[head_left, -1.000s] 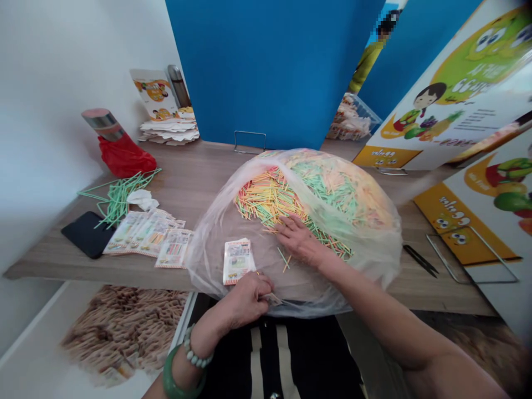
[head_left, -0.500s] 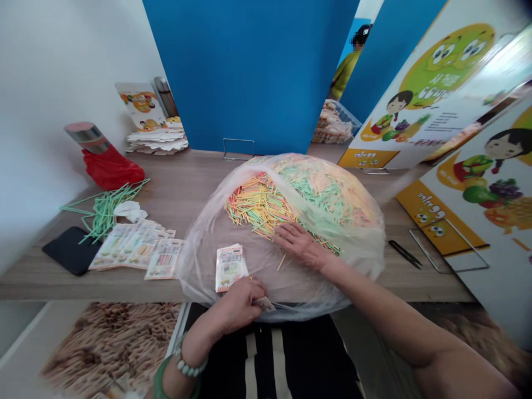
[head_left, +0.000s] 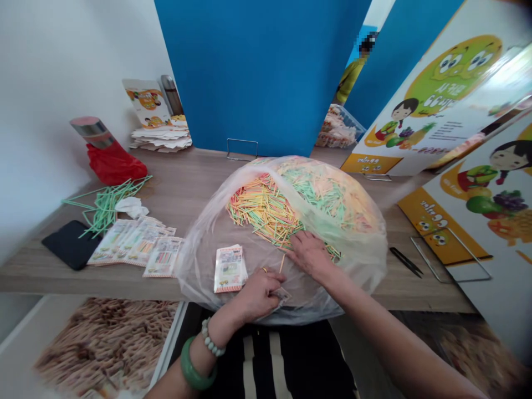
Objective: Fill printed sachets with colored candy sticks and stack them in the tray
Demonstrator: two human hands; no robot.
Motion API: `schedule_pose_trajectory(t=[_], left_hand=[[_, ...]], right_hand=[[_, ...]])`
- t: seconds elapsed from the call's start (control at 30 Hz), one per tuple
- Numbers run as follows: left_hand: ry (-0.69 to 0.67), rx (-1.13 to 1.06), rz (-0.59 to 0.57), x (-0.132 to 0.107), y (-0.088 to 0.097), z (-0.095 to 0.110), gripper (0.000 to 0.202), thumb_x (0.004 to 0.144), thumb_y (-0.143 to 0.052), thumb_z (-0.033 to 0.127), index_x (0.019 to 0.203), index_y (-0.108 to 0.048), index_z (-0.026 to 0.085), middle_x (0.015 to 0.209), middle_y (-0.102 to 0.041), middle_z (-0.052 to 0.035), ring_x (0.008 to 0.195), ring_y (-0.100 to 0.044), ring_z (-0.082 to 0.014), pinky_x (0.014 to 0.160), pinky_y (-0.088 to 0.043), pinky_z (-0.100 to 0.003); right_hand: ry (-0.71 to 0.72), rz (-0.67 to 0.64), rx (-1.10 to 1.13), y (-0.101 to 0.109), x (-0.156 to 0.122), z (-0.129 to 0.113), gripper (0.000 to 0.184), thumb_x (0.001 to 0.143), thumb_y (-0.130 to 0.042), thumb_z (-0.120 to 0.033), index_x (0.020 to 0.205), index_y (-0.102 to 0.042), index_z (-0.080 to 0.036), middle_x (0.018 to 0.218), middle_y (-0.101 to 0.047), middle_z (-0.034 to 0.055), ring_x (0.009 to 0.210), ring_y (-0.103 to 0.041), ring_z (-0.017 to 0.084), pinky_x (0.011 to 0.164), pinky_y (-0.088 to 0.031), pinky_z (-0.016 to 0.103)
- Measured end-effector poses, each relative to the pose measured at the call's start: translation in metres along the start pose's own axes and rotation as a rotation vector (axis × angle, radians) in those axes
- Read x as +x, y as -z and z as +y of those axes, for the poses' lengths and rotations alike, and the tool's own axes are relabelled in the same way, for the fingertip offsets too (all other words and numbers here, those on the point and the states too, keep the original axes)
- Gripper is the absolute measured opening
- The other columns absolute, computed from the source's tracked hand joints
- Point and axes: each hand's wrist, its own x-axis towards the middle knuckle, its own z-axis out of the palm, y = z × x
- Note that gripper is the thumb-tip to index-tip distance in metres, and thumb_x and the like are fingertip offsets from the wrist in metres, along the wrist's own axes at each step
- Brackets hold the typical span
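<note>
A large clear plastic bag [head_left: 366, 249] lies open on the wooden table [head_left: 187, 188], heaped with several short coloured sticks [head_left: 266, 208]. My right hand [head_left: 310, 255] rests inside the bag at the edge of the heap, fingers spread over the sticks. One loose stick [head_left: 281, 262] lies just left of it. My left hand [head_left: 260, 291] is closed on a small packet [head_left: 282, 295] at the bag's near edge. A stack of printed packets [head_left: 230, 268] sits on the bag to its left.
Filled printed packets [head_left: 137, 249], a black phone [head_left: 68, 244], green straws [head_left: 106, 202], a red bag [head_left: 112, 163] with a flask and a paper pile [head_left: 160, 138] lie on the left. Black tweezers [head_left: 405, 261] and printed boards [head_left: 453, 221] are at right. A box of packets [head_left: 100, 343] sits below.
My right hand has drawn back from the stick heap toward my left hand. My left hand has shifted right with its packet. The camera view has swung slightly.
</note>
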Motion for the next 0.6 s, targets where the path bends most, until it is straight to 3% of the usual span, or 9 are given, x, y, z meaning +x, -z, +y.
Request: schedule_pose_trajectory(t=[0.17,0.37,0.47,0.6], left_hand=[[-0.01,-0.065,-0.052,0.0,0.005,-0.004,0.016,0.069,-0.063,0.006,0.059,-0.066,0.018,0.085,-0.073,-0.0025,0.084,-0.065,-0.0188,0.087,-0.042,-0.032],[-0.042,-0.088,-0.037,0.001,0.004,-0.007,0.014,0.069,-0.066,0.007,0.06,-0.065,0.018,0.082,-0.072,-0.0014,0.085,-0.065,-0.0187,0.086,-0.041,-0.03],[-0.067,-0.075,-0.034,0.0,0.003,-0.008,0.014,0.068,-0.066,0.007,0.059,-0.065,0.017,0.077,-0.069,-0.0008,0.078,-0.063,-0.0173,0.082,-0.041,-0.029],[-0.068,-0.085,-0.013,-0.001,0.003,-0.008,0.014,0.069,-0.063,0.008,0.063,-0.068,0.019,0.077,-0.068,-0.0009,0.076,-0.061,-0.0173,0.078,-0.042,-0.029]], right_hand=[[0.133,-0.018,-0.059,-0.015,0.018,0.011,0.017,0.092,-0.049,-0.011,0.096,-0.065,-0.013,0.098,-0.064,0.0124,0.095,-0.056,0.027,0.084,-0.043,0.036],[-0.08,-0.05,-0.057,-0.01,0.015,0.015,0.021,0.09,-0.045,-0.007,0.096,-0.063,-0.014,0.092,-0.067,0.0117,0.085,-0.059,0.025,0.076,-0.044,0.034],[-0.193,-0.021,-0.072,-0.001,0.017,0.0,0.023,0.093,-0.04,-0.009,0.099,-0.062,-0.012,0.09,-0.067,0.0149,0.085,-0.062,0.026,0.074,-0.045,0.034],[-0.214,-0.037,0.007,0.002,0.035,-0.041,0.023,0.093,-0.043,-0.009,0.104,-0.063,-0.014,0.103,-0.068,0.0171,0.096,-0.063,0.027,0.081,-0.049,0.035]])
